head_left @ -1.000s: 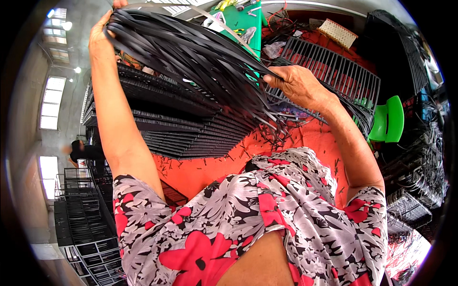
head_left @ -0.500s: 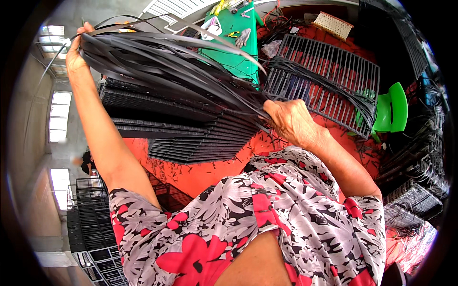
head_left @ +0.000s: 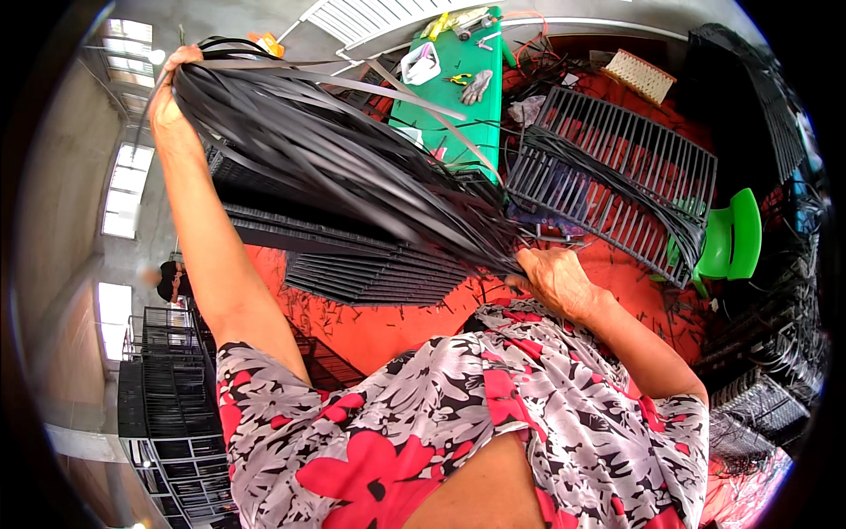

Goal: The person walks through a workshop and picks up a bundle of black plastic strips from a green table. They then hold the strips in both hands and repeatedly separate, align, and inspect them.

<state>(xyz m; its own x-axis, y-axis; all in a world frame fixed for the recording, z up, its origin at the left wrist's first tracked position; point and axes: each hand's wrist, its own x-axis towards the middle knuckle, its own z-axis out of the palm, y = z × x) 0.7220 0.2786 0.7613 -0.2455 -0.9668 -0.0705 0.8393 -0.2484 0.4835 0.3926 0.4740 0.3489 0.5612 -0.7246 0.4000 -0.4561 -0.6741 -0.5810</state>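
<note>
A thick bundle of flat black plastic strips point(head_left: 344, 167) stretches slantwise between my two hands. My left hand point(head_left: 176, 84), raised high at the upper left with the arm straight, grips the looped end. Nearer my chest, my right hand point(head_left: 557, 280) closes round the narrower end of the bundle. Some grey strips hang loose from the upper side, toward the green table. Beneath the bundle stands a stack of black woven panels point(head_left: 379, 275), partly hidden by it.
A green table point(head_left: 449, 101) holds a grey glove point(head_left: 476, 86), yellow-handled pliers point(head_left: 458, 78) and a white container point(head_left: 420, 63). To the right lie a slatted black frame point(head_left: 617, 176) and a green chair point(head_left: 733, 238). Strip scraps litter the red floor point(head_left: 344, 331). Another person point(head_left: 174, 281) is far left.
My right hand has come lower and slightly right, nearer my body. The left hand has shifted a little right in the picture, still holding. The bundle slants more steeply, and the whole view has shifted.
</note>
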